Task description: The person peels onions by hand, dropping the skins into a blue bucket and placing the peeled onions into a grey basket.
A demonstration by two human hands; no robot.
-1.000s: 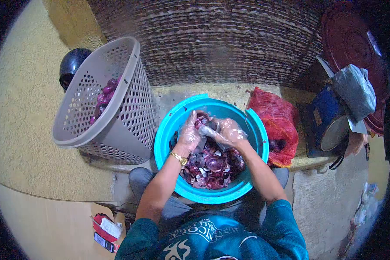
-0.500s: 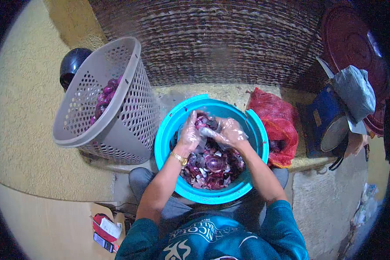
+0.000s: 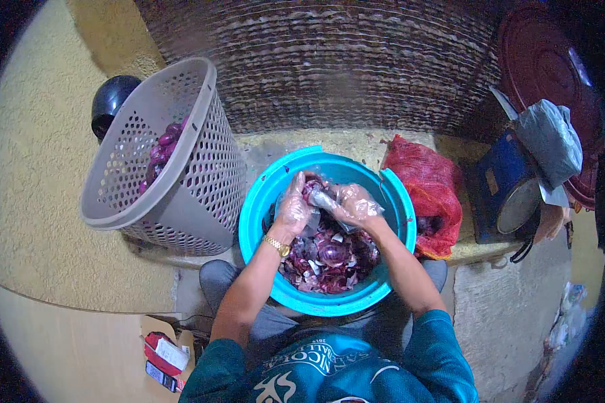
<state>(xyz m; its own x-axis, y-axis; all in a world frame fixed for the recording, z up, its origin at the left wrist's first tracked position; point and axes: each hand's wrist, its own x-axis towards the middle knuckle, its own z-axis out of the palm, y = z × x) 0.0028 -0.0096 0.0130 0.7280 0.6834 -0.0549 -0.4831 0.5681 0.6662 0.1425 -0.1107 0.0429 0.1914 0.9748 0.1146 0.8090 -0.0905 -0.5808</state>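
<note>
Both hands wear clear plastic gloves and meet over a turquoise basin [image 3: 249,221]. Between them is a red onion [image 3: 310,187], partly hidden by the fingers. My left hand [image 3: 294,209] cups the onion from the left, a gold watch on that wrist. From the other side my right hand [image 3: 357,204] grips it, thumb pressed across its front. Below, loose onion skins [image 3: 326,279] fill the basin's bottom, and a whole red onion [image 3: 334,253] lies among them.
A grey perforated basket [image 3: 212,158] with several red onions [image 3: 163,151] leans at left. A red mesh sack [image 3: 427,178] sits right of the basin, then a blue weighing scale [image 3: 504,181] under a grey plastic bag [image 3: 550,144]. Behind stands a ridged brown wall [image 3: 329,74].
My hands stay over the basin on the onion, with only slight finger movement. My right thumb has shifted a little across it. The surroundings look the same.
</note>
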